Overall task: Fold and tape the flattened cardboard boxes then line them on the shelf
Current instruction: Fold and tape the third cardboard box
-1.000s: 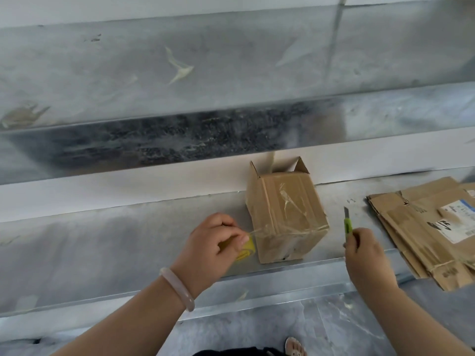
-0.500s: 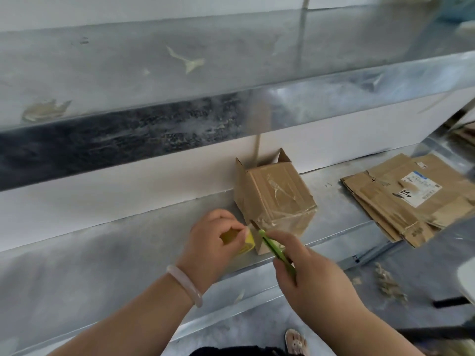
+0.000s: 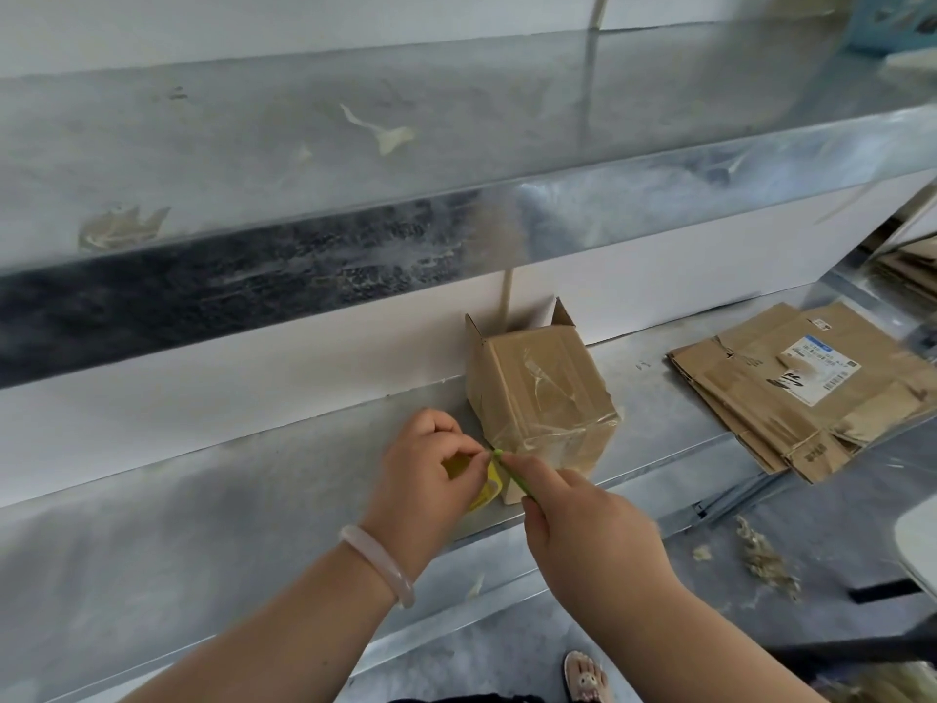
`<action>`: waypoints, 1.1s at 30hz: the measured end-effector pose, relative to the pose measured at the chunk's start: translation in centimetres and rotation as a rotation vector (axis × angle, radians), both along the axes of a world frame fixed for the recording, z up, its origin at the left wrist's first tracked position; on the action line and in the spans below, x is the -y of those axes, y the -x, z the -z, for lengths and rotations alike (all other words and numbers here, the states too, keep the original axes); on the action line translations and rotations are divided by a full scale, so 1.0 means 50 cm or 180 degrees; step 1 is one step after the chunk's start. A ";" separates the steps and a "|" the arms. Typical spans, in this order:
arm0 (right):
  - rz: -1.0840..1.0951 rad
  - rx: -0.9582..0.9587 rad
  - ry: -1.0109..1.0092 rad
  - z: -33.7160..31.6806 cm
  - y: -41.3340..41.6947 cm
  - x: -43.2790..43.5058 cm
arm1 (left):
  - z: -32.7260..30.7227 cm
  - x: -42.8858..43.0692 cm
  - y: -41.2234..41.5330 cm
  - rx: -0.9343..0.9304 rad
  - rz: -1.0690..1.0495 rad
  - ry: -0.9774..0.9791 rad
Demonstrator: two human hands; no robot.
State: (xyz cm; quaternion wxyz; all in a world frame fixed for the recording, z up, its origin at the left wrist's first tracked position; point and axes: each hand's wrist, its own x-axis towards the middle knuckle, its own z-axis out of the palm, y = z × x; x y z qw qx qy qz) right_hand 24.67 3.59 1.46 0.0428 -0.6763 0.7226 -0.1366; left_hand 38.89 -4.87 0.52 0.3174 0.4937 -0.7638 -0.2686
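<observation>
A small folded cardboard box [image 3: 540,393] stands on the metal shelf [image 3: 253,479], clear tape wrapped over its top and front, its rear flaps open against the white wall. My left hand [image 3: 431,464] grips a yellow tape roll [image 3: 484,487] just left of the box's front corner. My right hand [image 3: 583,535] holds a green utility knife [image 3: 512,471], its tip touching the tape strip between roll and box. A stack of flattened cardboard boxes [image 3: 811,388] lies on the shelf to the right.
A second metal shelf [image 3: 355,144] overhangs above, its front lip close over the box. The floor below holds scraps of debris [image 3: 760,555] and a dark chair leg [image 3: 882,596]. A sandalled foot [image 3: 585,677] shows at the bottom edge.
My right hand came leftwards from beside the flat stack, bringing the knife tip to the tape at the roll. The view shifted left; my left hand stayed on the roll.
</observation>
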 end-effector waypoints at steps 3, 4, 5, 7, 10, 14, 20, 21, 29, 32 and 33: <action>-0.0003 -0.0061 0.0081 0.003 0.006 -0.002 | 0.005 0.002 0.003 -0.0149 -0.0206 -0.0163; -0.0041 0.0014 0.0034 0.000 0.008 -0.004 | 0.005 0.000 0.005 -0.0165 -0.0224 -0.0182; -0.0090 0.0049 -0.0037 -0.004 0.013 -0.003 | 0.004 -0.004 0.008 -0.0155 -0.0207 -0.0150; -0.0016 0.0301 -0.0235 -0.002 0.031 0.007 | 0.001 -0.012 0.013 -0.0130 -0.0105 0.0048; -0.0025 0.0489 -0.0335 0.005 0.057 0.006 | -0.001 -0.013 0.012 -0.0062 -0.0065 0.0309; -0.0668 0.0718 -0.0015 -0.004 0.074 -0.021 | 0.031 0.025 -0.020 0.0284 -0.0338 0.0494; -0.0972 0.1270 0.1124 -0.004 0.156 -0.049 | 0.108 0.069 -0.059 0.1253 -0.0635 0.0884; -0.0721 0.1307 0.1238 0.002 0.178 -0.047 | 0.124 0.067 -0.063 0.1369 -0.0653 0.0875; 0.0667 0.0995 -0.0320 0.123 0.348 0.080 | 0.223 -0.012 -0.058 0.0930 -0.0211 0.0483; 0.0338 0.0522 -0.0680 0.173 0.371 0.131 | 0.219 -0.011 -0.056 0.0864 -0.0296 0.0337; 0.0185 0.0320 -0.0758 0.188 0.380 0.143 | 0.218 -0.012 -0.056 0.0898 -0.0302 0.0296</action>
